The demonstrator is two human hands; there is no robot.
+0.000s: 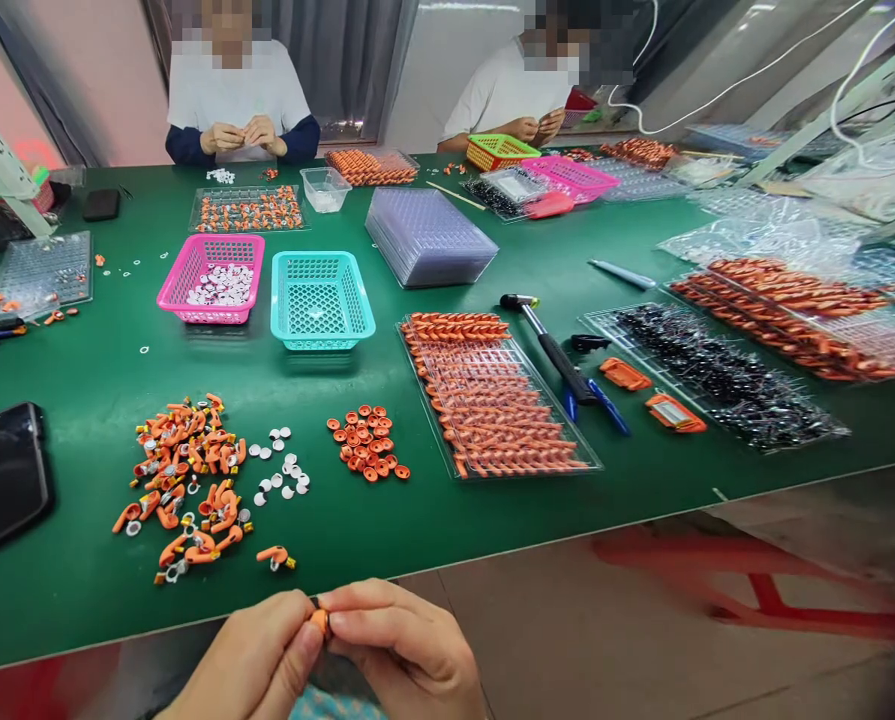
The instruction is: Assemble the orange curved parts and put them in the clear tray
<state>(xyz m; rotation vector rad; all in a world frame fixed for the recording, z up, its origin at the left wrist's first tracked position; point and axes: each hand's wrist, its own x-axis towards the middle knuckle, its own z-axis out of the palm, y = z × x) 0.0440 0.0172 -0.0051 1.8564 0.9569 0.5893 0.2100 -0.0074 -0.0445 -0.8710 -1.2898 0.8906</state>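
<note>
Piece of small, rounded orange plastic with a dark edge [320, 621] sits between both hands, just in front of the table's near edge, mostly hidden by fingers. Left hand [263, 650]: thumb and forefinger pinched on it. Right hand [417, 645]: thumb and fingers pressed on its other side; hands nearly touching.

Nearest on the green tabletop [387, 530]: lone orange stemmed part with yellow and silver bits [273, 553]. Behind it, to the left, loose heap of similar orange stemmed parts [192, 450]; beside that, scattered small white discs [265, 452], then a cluster of round orange cups [372, 460].

Right of the cups: clear plastic tray with rows of orange pieces [492, 400]. Further right: black-handled hammer [559, 365], blue-handled tool [608, 405], two orange cases [674, 412], clear tray heaped with thin black parts [724, 370]. Far left: black phone [4, 480], lying flat.

Mid-table: pink plastic basket [207, 313] holding white bits, teal plastic basket [323, 335] just beside it, stack of clear plastic trays [432, 240].

Far side: two co-workers in white tops, one opposite [237, 100], one to the right [518, 90], each with hands together at small work; items too small to tell.
</note>
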